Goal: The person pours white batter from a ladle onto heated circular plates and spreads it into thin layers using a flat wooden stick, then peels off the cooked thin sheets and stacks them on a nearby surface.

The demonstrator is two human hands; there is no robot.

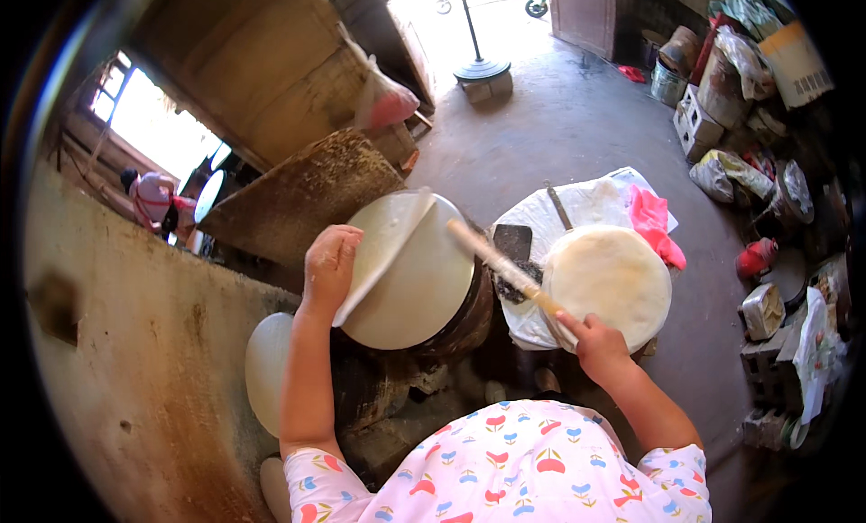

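Note:
On a round griddle point(433, 279) in the middle lies a thin pale pancake point(379, 234), its right part raised along a slanting edge. At its left side my left hand point(332, 259) is closed and seems to pinch the rim; the fingertips are partly hidden. My right hand point(595, 344) grips the near end of a long flat wooden stick point(505, 268), which points up and left toward the griddle's right rim. Beneath that hand, to the right, sits a round pile of pale pancakes point(613, 275) on a white cloth point(591, 198).
A dark slab point(512, 241) and a pink cloth point(651, 221) lie by the pile. Behind the griddle leans a rough board point(302, 198). A stained wall point(162, 342) runs along the left. Bags, blocks and buckets point(668, 83) crowd the right. Another person point(153, 198) is far left.

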